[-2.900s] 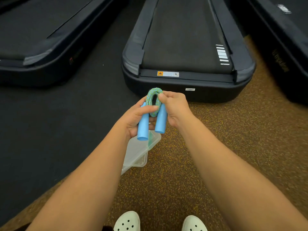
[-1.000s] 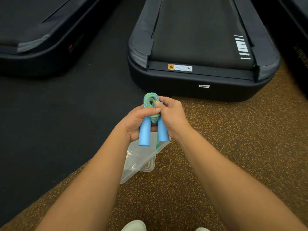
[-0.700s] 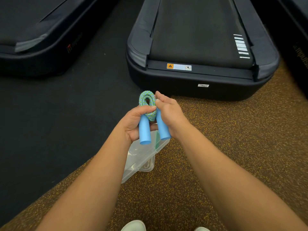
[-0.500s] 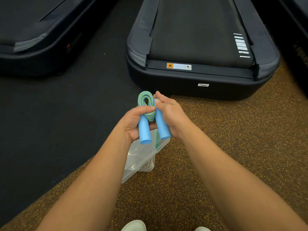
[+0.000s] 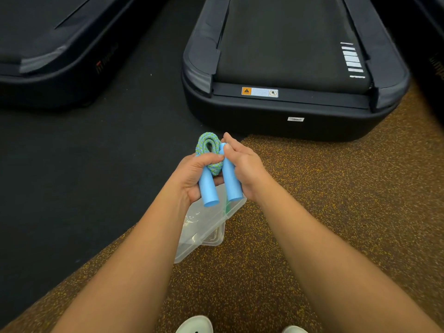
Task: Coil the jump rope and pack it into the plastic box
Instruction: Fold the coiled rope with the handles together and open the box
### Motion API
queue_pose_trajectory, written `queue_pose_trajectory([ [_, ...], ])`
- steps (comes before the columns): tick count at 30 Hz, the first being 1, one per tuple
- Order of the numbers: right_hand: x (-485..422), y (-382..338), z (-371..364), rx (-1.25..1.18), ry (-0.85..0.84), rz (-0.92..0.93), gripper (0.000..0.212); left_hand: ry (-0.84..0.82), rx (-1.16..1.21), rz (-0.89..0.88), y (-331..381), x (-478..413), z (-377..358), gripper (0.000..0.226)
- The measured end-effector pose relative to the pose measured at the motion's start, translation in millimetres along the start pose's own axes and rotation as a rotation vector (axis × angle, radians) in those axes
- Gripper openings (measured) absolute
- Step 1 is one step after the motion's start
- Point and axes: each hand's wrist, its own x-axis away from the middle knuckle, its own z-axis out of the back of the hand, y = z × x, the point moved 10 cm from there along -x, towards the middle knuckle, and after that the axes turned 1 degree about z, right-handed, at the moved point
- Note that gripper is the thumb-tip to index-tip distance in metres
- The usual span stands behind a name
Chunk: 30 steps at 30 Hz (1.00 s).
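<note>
Since half a second ago little has moved: right handle tilted a touch more, coil shifted slightly left. Rope (image 5: 208,150) is wound into a tight coil, sticking up above both hands. Left hand (image 5: 192,175) is closed round the left handle (image 5: 208,189) and the coil's base, likely pinning the loops so they don't spring open. Right hand (image 5: 242,164) is closed on the right handle (image 5: 231,181), thumb on its top end. Box (image 5: 204,227) hangs tilted under the hands, apparently pinched by left fingers; grip hidden. Floor (image 5: 336,188) and treadmill (image 5: 288,68) beyond. Packing not yet done
</note>
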Motion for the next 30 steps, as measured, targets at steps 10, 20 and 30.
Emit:
queue_pose_trajectory([
  [10, -10, 107, 80, 0.162, 0.457, -0.295, 0.017, -0.019, 0.110, -0.046, 16, 3, 13, 0.037],
  [20, -3, 204, 78, 0.228, 0.437, -0.585, 0.032, -0.020, 0.140, -0.080, 21, -5, 24, 0.033],
  [30, -27, 213, 93, 0.374, 0.640, -0.538, 0.032, -0.003, 0.170, -0.082, 25, -14, 34, 0.039],
])
